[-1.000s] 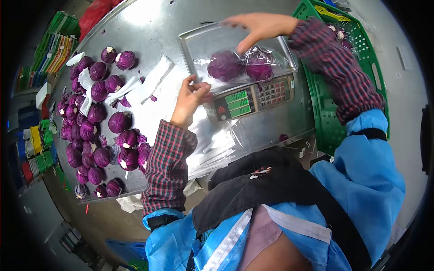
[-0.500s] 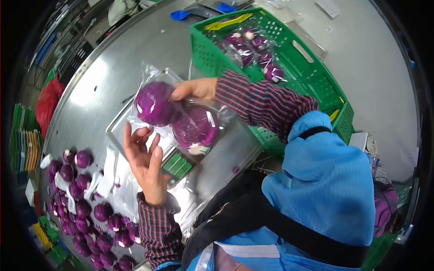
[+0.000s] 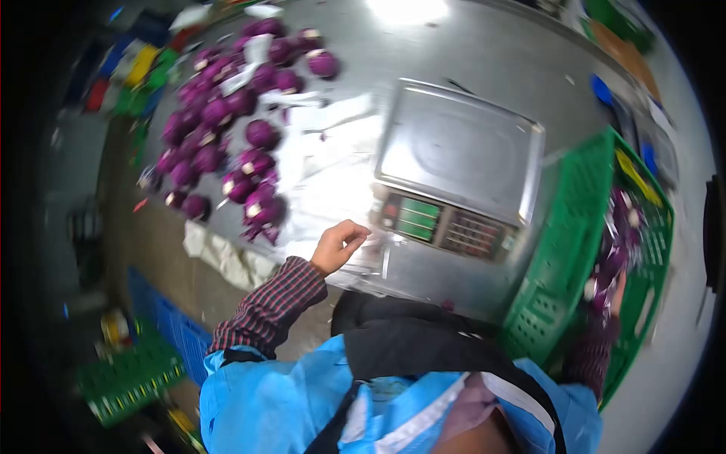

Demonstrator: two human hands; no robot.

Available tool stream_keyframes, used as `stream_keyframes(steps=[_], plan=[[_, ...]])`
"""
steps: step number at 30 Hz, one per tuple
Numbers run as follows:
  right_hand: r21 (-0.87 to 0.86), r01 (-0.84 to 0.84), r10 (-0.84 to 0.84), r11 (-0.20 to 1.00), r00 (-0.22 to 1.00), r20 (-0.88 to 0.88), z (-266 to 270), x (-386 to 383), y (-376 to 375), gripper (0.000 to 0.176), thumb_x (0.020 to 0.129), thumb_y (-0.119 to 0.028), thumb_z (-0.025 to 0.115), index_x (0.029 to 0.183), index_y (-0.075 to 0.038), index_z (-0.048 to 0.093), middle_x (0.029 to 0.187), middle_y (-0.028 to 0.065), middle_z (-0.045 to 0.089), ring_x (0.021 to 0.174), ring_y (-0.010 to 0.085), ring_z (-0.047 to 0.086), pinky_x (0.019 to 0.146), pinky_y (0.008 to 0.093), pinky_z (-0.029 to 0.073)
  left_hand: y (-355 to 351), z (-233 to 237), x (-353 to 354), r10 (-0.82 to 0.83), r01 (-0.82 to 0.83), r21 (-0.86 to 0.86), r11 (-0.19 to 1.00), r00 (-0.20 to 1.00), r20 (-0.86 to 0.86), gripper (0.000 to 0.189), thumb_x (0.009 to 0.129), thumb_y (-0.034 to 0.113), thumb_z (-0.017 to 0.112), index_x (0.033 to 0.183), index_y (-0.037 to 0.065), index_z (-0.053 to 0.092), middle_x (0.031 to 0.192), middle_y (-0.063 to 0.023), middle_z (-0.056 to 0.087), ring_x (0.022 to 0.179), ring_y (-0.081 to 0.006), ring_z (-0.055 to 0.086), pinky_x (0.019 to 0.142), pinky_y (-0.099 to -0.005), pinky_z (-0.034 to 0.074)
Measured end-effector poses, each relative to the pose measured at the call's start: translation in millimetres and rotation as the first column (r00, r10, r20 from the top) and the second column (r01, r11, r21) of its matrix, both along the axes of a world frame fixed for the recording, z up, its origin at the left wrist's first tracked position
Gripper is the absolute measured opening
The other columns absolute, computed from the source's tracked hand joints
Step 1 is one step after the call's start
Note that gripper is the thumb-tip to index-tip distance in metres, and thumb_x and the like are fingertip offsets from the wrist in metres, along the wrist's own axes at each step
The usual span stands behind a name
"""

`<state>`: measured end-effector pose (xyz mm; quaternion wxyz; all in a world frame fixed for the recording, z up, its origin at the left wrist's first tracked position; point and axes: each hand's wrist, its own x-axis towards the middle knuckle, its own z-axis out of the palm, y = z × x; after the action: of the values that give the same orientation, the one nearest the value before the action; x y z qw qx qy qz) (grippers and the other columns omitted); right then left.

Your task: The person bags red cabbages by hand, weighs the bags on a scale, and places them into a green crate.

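Observation:
My left hand [image 3: 340,246], fingers curled in and thumb close to them, is above the near edge of a pile of clear plastic bags [image 3: 325,163]; nothing shows between its fingers. My right hand [image 3: 619,293] reaches into the green crate [image 3: 541,303] at the right, against bagged red cabbages [image 3: 607,265]. Its fingers are blurred and mostly hidden, so its grip is unclear. A scale [image 3: 461,147] with a bare metal plate stands between the bags and the crate. Many loose red cabbages [image 3: 215,113] lie on the table left of the bags.
A yellow piece [image 3: 639,174] lies inside the crate's far end. Blue-handled tools [image 3: 624,113] rest beyond the crate. Crumpled pale cloth [image 3: 227,256] hangs at the table's left edge. Blue [image 3: 170,321] and green [image 3: 128,382] crates are lower left.
The view has swung left. My right hand and the bagged cabbages have moved from above the scale to the crate. My left hand has left the scale area and curled its spread fingers.

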<state>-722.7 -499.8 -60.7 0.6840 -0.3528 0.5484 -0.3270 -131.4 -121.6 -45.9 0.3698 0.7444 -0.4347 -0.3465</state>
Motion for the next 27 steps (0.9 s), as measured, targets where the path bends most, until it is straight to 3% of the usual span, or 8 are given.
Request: stream_keyframes(steps=[1, 3, 7, 9, 13, 15, 22, 27], plan=[[-0.152, 0.023, -0.071, 0.988, 0.943, -0.325, -67.3, -82.7, -22.8, 0.068, 0.091, -0.041, 0.057, 0.139, 0.002, 0.037, 0.136, 0.0144, 0.047, 0.113, 0.0255, 0.054, 0.098, 0.0328, 0.041, 25.7, -4.8, 15.8, 0.048, -0.048, -0.016, 0.999, 0.998, 0.035, 0.011, 0.085, 0.003, 0.063, 0.095, 0.003, 0.066, 0.083, -0.0066, 0.060, 0.069, -0.0152, 0.059, 0.063, -0.0270, 0.047], [-0.297, -0.503, 0.088, 0.812, 0.607, -0.790, -43.7, -48.1, -24.0, 0.075, 0.082, -0.032, 0.069, 0.138, 0.007, 0.037, 0.133, 0.0147, 0.051, 0.110, 0.0284, 0.056, 0.095, 0.0336, 0.043, 55.2, -16.4, 46.7, -0.011, -0.013, 0.089, 0.996, 0.964, 0.267, 0.012, 0.079, 0.004, 0.067, 0.092, 0.005, 0.064, 0.082, -0.0078, 0.060, 0.068, -0.0189, 0.060, 0.063, -0.0296, 0.049], [-0.228, -0.610, -0.133, 0.759, 0.197, -0.971, -1.8, -32.0, -76.2, 0.060, 0.076, -0.019, 0.074, 0.126, 0.004, 0.051, 0.109, 0.0160, 0.065, 0.101, 0.0223, 0.062, 0.089, 0.0322, 0.046, 86.8, -64.1, 96.4, -0.144, 0.125, 0.071, 0.990, 0.854, 0.499, 0.019, 0.072, 0.014, 0.072, 0.087, 0.009, 0.061, 0.083, -0.0068, 0.060, 0.081, -0.0257, 0.061, 0.070, -0.0375, 0.050], [-0.464, -0.663, -0.395, 0.587, 0.265, -0.879, 25.4, 13.9, -108.7, 0.050, 0.083, -0.019, 0.068, 0.125, 0.002, 0.053, 0.106, 0.0126, 0.064, 0.097, 0.0226, 0.061, 0.089, 0.0324, 0.045, 89.0, -87.1, 105.8, -0.155, 0.096, 0.151, 0.984, 0.876, 0.457, 0.022, 0.070, 0.020, 0.074, 0.085, 0.010, 0.061, 0.085, -0.0054, 0.060, 0.087, -0.0262, 0.060, 0.073, -0.0385, 0.049], [-0.592, -0.595, 0.087, 0.543, 0.742, -0.665, 104.5, 246.7, -48.5, 0.037, 0.091, -0.016, 0.059, 0.123, 0.003, 0.053, 0.114, 0.0124, 0.061, 0.105, 0.0194, 0.059, 0.091, 0.0292, 0.045, 86.3, -105.4, 119.9, -0.254, 0.214, 0.142, 0.967, 0.876, 0.409, 0.016, 0.076, 0.023, 0.069, 0.085, 0.011, 0.064, 0.088, -0.0043, 0.062, 0.089, -0.0249, 0.062, 0.073, -0.0371, 0.050], [-0.560, -0.691, 0.356, 0.457, 0.719, -0.597, 132.0, 386.4, 47.7, 0.031, 0.088, -0.008, 0.058, 0.118, 0.001, 0.057, 0.097, 0.0048, 0.062, 0.087, 0.0119, 0.058, 0.080, 0.0251, 0.047, 83.7, -81.5, 123.4, -0.259, 0.239, 0.101, 0.966, 0.912, 0.319, 0.014, 0.081, 0.022, 0.065, 0.087, 0.009, 0.065, 0.087, -0.0060, 0.062, 0.084, -0.0268, 0.062, 0.071, -0.0386, 0.050], [0.344, -0.928, 0.866, -0.144, -0.286, -0.411, 58.2, 559.8, 269.2, 0.048, 0.085, -0.048, 0.062, 0.098, -0.001, 0.067, 0.079, 0.0137, 0.067, 0.064, 0.0180, 0.062, 0.061, 0.0293, 0.049, 83.5, -59.3, 167.1, 0.082, -0.073, -0.140, 0.987, 0.995, 0.056, 0.014, 0.082, 0.016, 0.064, 0.080, 0.003, 0.060, 0.069, -0.0134, 0.062, 0.064, -0.0323, 0.062, 0.059, -0.0385, 0.049], [0.207, -0.689, 0.719, 0.694, 0.648, -0.253, 19.8, 613.4, 349.0, 0.072, 0.084, -0.048, 0.063, 0.133, 0.000, 0.039, 0.128, 0.0179, 0.050, 0.109, 0.0254, 0.056, 0.077, 0.0322, 0.050, 77.9, -36.3, 189.4, 0.189, -0.289, -0.128, 0.949, 0.843, -0.503, 0.013, 0.081, 0.003, 0.064, 0.076, 0.000, 0.052, 0.066, -0.0078, 0.062, 0.057, -0.0115, 0.057, 0.055, -0.0254, 0.047]])
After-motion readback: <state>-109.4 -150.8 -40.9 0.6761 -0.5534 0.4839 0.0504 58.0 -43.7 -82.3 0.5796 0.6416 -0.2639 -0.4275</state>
